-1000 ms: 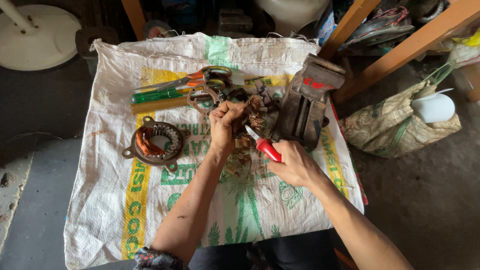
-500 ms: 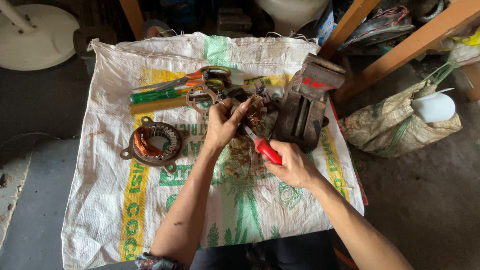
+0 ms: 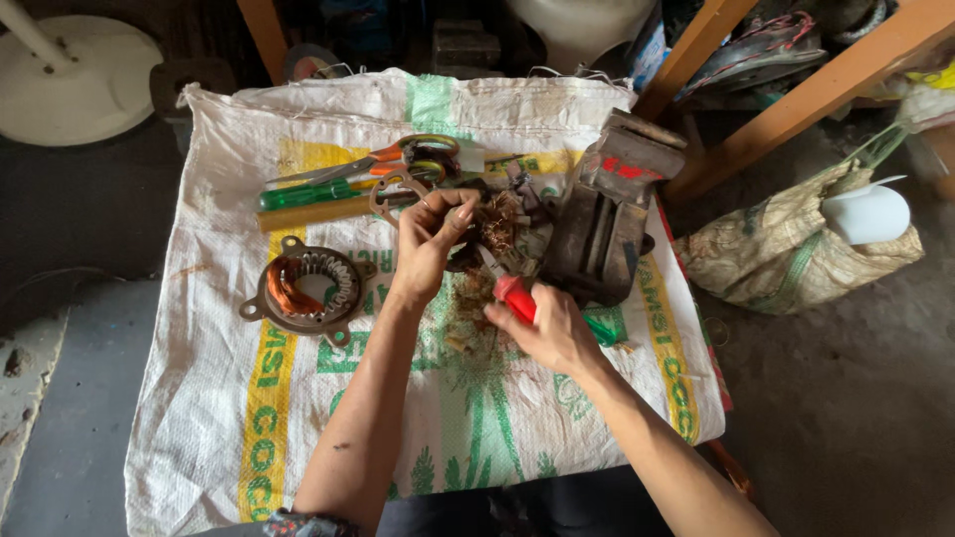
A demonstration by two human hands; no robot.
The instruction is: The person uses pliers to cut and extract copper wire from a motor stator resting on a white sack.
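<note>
Spread over the table, a woven sack (image 3: 298, 418) carries one stator (image 3: 303, 286) at nine o'clock with windings intact, while the left hand (image 3: 430, 249) pinches frayed copper wire (image 3: 497, 221) and the right hand (image 3: 549, 328) grips a red-handled tool (image 3: 513, 295), stripping seemingly midway.

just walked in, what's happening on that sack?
A person works over a woven sack spread as a work surface. The left hand pinches a tangled clump of copper wire on a motor part, while the right hand holds a red-handled tool with its tip at that clump. Loose bits lie beneath. A stator ring with copper windings sits left, a metal vise right, scissors and screwdrivers behind.
</note>
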